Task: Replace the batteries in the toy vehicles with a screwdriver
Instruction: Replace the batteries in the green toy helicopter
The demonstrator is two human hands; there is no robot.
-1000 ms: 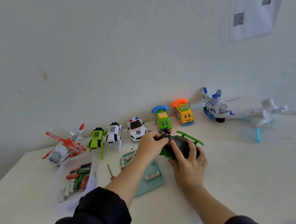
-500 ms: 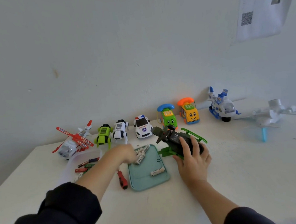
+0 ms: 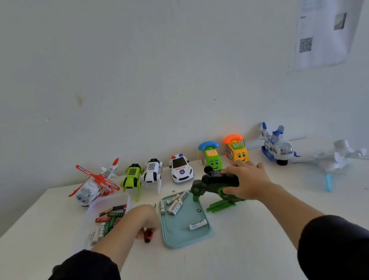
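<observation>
1. On the counter (image 3: 248,258), right hand (image 3: 250,182) gripped the green-and-black toy vehicle (image 3: 215,186), fingers curled over its top, tilted at the tray's right edge.
2. Left hand (image 3: 143,219) was closed round the red-handled screwdriver (image 3: 148,234), handle end sticking out below the fingers, just left of the tray.
3. Teal tray (image 3: 180,238) held white batteries (image 3: 174,203): a cluster at the far end, one alone near the front.
4. Clear tub (image 3: 104,201), left of the hand, held mixed red, green and white cells.
5. Back row along the wall: red helicopter (image 3: 94,183), two robot dogs, police car (image 3: 181,171), green and orange phone cars, blue-white plane (image 3: 276,147).
</observation>
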